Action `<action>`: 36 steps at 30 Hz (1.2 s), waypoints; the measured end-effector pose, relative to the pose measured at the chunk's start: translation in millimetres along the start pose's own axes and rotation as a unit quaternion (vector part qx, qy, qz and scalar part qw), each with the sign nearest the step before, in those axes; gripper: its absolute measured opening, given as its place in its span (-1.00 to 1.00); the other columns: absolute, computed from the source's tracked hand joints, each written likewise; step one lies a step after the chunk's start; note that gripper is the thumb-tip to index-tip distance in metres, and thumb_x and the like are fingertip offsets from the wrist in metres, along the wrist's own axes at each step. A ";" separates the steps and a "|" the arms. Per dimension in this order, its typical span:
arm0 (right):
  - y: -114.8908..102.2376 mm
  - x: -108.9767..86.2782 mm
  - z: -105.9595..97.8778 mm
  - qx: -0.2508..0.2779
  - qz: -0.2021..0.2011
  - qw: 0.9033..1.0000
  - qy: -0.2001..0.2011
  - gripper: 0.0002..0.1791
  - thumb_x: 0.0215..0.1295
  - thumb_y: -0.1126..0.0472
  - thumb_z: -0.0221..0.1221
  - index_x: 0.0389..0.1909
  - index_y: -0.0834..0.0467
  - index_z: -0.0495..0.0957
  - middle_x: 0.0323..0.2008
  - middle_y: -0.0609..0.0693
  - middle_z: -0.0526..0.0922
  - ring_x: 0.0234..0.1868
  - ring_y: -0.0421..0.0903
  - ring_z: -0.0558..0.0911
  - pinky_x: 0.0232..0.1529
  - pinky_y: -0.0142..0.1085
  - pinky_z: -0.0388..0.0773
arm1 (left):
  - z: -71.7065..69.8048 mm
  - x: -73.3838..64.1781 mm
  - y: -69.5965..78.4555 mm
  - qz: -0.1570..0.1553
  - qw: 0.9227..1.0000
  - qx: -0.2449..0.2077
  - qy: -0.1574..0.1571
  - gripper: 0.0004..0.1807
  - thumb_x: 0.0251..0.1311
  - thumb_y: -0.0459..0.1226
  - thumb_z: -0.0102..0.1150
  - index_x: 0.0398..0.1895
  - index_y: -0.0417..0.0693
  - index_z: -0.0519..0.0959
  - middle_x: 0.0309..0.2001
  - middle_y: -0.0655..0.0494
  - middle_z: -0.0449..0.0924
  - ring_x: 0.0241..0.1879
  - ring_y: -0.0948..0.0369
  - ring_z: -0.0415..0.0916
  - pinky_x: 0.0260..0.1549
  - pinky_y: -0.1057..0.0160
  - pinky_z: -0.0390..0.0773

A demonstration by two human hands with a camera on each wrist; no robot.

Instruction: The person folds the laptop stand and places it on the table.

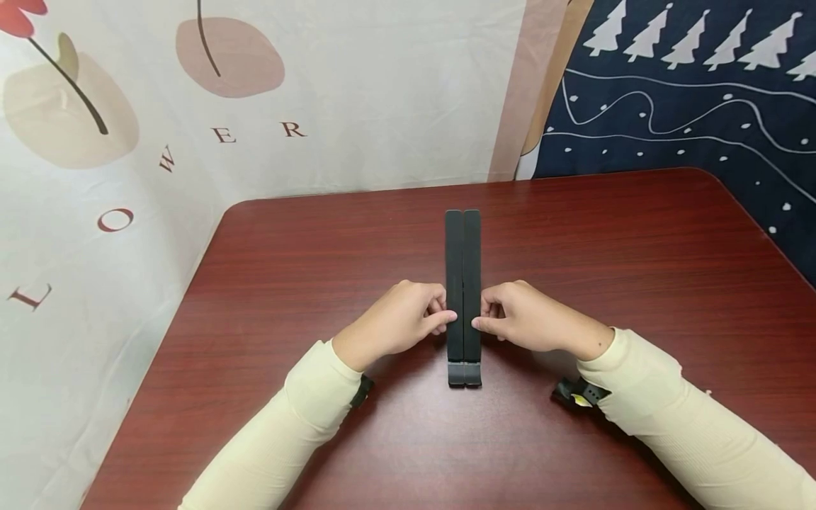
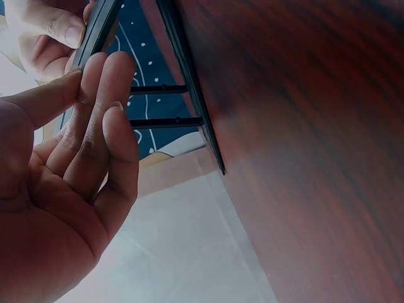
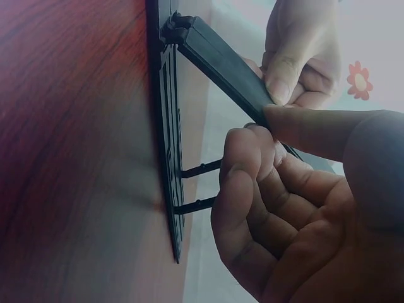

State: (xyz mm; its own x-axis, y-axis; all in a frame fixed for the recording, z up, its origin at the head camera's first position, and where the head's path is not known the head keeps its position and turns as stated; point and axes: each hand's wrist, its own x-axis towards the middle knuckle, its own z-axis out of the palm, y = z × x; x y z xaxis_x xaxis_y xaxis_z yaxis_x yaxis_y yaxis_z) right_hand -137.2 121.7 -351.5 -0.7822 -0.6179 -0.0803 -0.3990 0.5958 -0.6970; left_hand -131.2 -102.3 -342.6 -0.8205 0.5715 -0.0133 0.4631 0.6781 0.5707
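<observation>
One black stand (image 1: 472, 280) on tabletop (image 1: 306, 262), between left hand (image 1: 408, 317), which pinches its left edge, and right hand (image 1: 529, 317), which pinches its right.

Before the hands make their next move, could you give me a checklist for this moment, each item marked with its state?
1. Left hand grips the left edge of the black stand: ok, thumb on top.
2. Right hand grips the right edge: ok, thumb on top.
3. Base lies along the table: ok.
4. Upper bars side by side: ok, only a narrow gap between them.
5. Struts stand out from the base: ok, two show in each wrist view.
6. Struts locked at their upper ends: cannot tell, fingers hide them.
</observation>
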 end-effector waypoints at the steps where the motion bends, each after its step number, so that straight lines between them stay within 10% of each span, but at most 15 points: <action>1: 0.0 0.0 0.0 0.001 0.000 1.000 -0.001 -0.75 0.31 0.24 0.27 -0.56 0.07 0.51 -0.70 -0.15 0.50 -0.68 -0.27 0.47 -0.60 -0.38 0.43 | 0.2 0.0 0.0 0.000 1.000 0.001 0.000 -0.82 0.31 -0.21 0.28 -0.45 -0.01 0.56 -0.54 0.27 0.70 -0.54 0.43 0.57 -0.40 0.42 0.51; 25: 3.3 1.6 -3.0 -0.017 -0.013 1.000 -0.004 -0.77 0.30 0.19 0.29 -0.55 0.04 0.54 -0.68 -0.17 0.49 -0.66 -0.28 0.44 -0.56 -0.39 0.40 | -1.5 0.5 -2.8 0.000 1.000 0.016 -0.001 -0.83 0.29 -0.15 0.30 -0.41 0.01 0.56 -0.51 0.29 0.68 -0.53 0.44 0.51 -0.42 0.41 0.51; 36: 5.1 -1.2 -13.8 -0.010 0.010 1.000 0.008 -0.75 0.39 0.04 0.22 -0.46 0.06 0.63 -0.69 -0.16 0.50 -0.66 -0.22 0.48 -0.56 -0.34 0.41 | -2.2 -2.3 -6.4 -0.022 0.996 0.046 -0.077 -0.81 0.27 -0.03 0.30 -0.43 0.18 0.58 -0.49 0.39 0.68 -0.50 0.45 0.53 -0.39 0.33 0.52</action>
State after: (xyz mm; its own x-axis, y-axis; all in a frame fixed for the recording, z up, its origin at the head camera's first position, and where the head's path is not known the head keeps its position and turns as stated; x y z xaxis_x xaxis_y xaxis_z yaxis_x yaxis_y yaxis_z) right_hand -144.9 132.6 -345.2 -0.7972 -0.5981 -0.0822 -0.3935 0.6180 -0.6806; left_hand -133.0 -109.0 -344.4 -0.7829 0.5992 -0.1675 0.4615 0.7398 0.4895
